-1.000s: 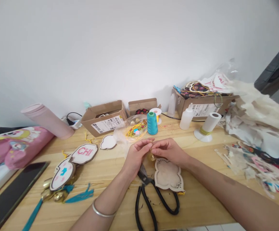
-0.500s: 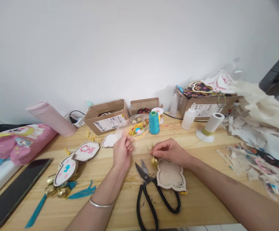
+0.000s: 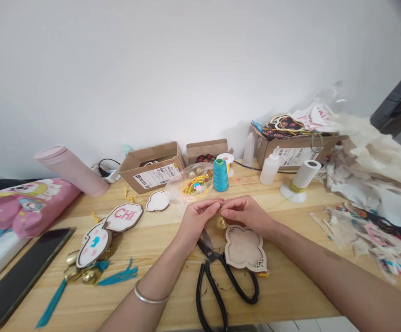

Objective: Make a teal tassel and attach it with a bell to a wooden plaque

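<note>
Fingertips of my left hand [image 3: 199,220] and my right hand [image 3: 248,215] meet just above a round gold bell [image 3: 221,223]. Both hands are closed in a pinch. My right fingers grip the thin cord at the top of the bell; what my left fingers pinch is hidden between the fingertips. Beside the bell, under my right hand, lies a pale wooden cloud-shaped frame [image 3: 245,249] with cut-out corners and a yellow cord at its lower edge. Black-handled scissors [image 3: 211,256] rest partly open on the table, their blade tips near my left hand.
Finished pendants [image 3: 123,217] with gold bells and teal tassels [image 3: 119,273] lie left, beside a phone [image 3: 24,276]. Behind stand a teal thread spool [image 3: 220,176], a clear bag [image 3: 186,184] of yellow cord, cardboard boxes [image 3: 152,168] and a white bottle [image 3: 270,169]. Fabric scraps [image 3: 376,240] lie right.
My left hand has moved right and down, away from the clear bag, to meet my right hand above the bell. My right hand stays at the bell's cord.
</note>
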`<action>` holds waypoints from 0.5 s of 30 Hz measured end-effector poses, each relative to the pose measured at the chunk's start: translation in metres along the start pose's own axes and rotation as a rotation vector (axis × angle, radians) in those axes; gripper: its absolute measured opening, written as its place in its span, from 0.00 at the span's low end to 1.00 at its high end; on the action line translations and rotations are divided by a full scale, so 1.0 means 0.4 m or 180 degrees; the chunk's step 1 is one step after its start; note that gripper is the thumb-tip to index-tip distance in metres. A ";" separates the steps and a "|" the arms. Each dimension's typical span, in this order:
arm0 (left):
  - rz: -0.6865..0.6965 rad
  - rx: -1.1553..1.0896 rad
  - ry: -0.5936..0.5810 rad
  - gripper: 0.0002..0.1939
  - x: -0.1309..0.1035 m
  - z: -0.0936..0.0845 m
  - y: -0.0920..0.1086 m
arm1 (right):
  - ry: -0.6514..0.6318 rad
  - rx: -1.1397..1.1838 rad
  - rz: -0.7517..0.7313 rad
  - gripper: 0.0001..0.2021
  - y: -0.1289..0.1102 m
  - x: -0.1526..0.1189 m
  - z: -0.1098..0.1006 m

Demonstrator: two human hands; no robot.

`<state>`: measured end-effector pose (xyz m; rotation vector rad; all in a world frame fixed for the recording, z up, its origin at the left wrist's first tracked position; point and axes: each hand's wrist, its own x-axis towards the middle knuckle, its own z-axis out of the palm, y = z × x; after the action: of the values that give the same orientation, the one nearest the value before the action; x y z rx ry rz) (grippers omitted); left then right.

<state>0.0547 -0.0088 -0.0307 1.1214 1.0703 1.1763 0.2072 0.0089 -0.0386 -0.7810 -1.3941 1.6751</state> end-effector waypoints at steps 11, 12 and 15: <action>0.0538 0.1019 0.0330 0.10 0.006 -0.021 -0.008 | 0.0346 -0.0296 0.0391 0.11 0.002 0.004 -0.009; 0.0579 0.1107 0.0340 0.08 0.005 -0.021 -0.008 | 0.0333 -0.0304 0.0448 0.11 0.000 0.003 -0.007; 0.0638 0.1324 0.0316 0.07 0.004 -0.022 -0.006 | 0.0350 -0.0404 0.0536 0.11 -0.006 0.002 -0.006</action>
<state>0.0463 -0.0067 -0.0343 1.5333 1.3433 1.2055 0.2093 0.0111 -0.0367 -1.0726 -1.4003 1.6545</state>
